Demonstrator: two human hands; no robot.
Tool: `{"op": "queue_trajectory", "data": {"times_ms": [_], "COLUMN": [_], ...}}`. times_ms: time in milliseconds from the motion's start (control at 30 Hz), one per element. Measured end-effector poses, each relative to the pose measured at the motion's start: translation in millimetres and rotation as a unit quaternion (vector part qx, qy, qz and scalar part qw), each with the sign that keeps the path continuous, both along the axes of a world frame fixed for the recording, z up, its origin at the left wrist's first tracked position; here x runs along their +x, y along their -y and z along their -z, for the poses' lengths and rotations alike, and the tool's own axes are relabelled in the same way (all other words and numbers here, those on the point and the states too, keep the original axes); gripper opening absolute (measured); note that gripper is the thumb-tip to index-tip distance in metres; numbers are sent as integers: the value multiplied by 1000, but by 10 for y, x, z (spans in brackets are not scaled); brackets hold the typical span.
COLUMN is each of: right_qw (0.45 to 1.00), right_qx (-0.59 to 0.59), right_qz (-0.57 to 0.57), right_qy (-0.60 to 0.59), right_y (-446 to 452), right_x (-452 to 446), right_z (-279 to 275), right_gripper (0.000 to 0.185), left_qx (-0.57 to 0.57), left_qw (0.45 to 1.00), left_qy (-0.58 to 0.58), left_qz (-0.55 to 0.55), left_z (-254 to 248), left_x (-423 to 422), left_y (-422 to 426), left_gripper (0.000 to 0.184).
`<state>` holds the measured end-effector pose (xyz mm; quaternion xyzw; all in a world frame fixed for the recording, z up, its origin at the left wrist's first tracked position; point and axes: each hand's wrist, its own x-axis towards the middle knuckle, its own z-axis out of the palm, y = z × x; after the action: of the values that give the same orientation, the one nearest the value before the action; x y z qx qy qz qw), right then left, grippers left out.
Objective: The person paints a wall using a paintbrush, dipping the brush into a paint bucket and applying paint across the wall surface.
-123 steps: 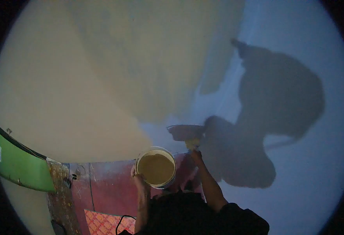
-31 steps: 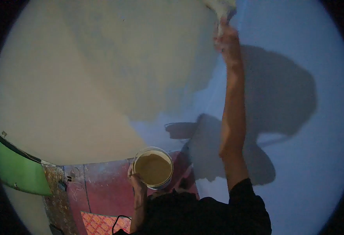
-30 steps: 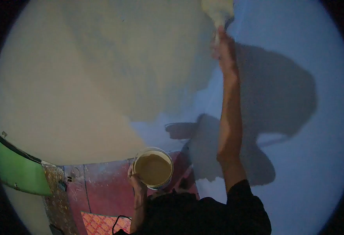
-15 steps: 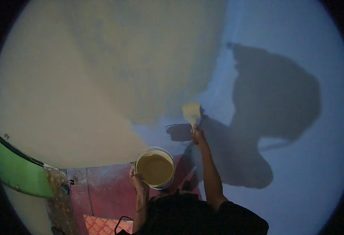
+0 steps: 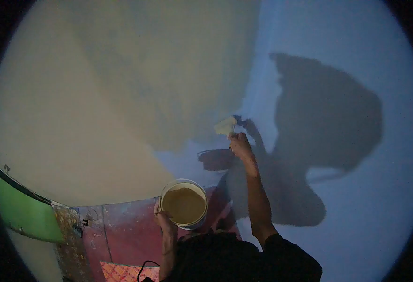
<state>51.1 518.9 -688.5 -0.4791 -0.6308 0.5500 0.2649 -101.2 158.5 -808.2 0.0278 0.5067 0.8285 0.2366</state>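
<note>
A round bucket (image 5: pixel 184 204) of yellowish-brown paint is held at the bottom centre by my left hand (image 5: pixel 162 216), fingers wrapped round its left side. My right hand (image 5: pixel 240 146) grips the handle of a wide brush (image 5: pixel 225 126), whose pale yellow bristles lie against the wall. The wall (image 5: pixel 75 117) is covered in beige paint on the left and upper middle, with bluish streaks showing through. Its right part (image 5: pixel 356 211) is blue, and a blue patch lies just below the brush.
Large dark shadows fall on the blue wall. Below the wall is a reddish floor (image 5: pixel 131 235) with a patterned orange mat (image 5: pixel 126 271) and a black cord. A green curved surface (image 5: pixel 23 207) stands at the lower left, beside a brown patterned strip (image 5: pixel 72 244).
My right hand came down from high on the wall with the brush, then shifted slightly up while the brush tilted left. Beige paint now reaches further around the brush. My left hand keeps the bucket.
</note>
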Motion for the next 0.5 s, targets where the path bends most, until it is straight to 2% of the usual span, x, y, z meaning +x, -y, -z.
{"op": "queue_trajectory", "data": {"times_ms": [67,167,233,300,367,400,467,500], "right_qw": [987,989,969,966,965,962,956,963], "right_qx": [121,106,145,140,137,91,41,33], "right_qz": [-8,-9,2,4,6,9,8,2], "right_qy": [-102,-104,-202,-215,-225,-258,-289,-268], "right_y": [31,255,391,418,421,433,348,234], "right_x": [-29,74,60,48,51,28,-75,-161], "right_z": [-488,-1352,-1668,-1647,-1726,-1678,-1356,-1037], "right_gripper": [37,44,46,47,47,47,47,49], "left_qx": [12,56,56,55,55,55,76,74], "left_qw": [999,992,993,994,993,993,994,995], "left_qy": [-16,-75,-43,-9,-62,-59,53,55], "left_qz": [30,88,91,94,81,81,52,50], "left_z": [-4,-14,-162,-190,-283,-361,-472,-491], "left_x": [34,34,35,59,105,119,125,127], "left_y": [18,29,-18,-13,-40,-46,-51,-30], "left_gripper": [38,38,39,40,39,39,45,45]}}
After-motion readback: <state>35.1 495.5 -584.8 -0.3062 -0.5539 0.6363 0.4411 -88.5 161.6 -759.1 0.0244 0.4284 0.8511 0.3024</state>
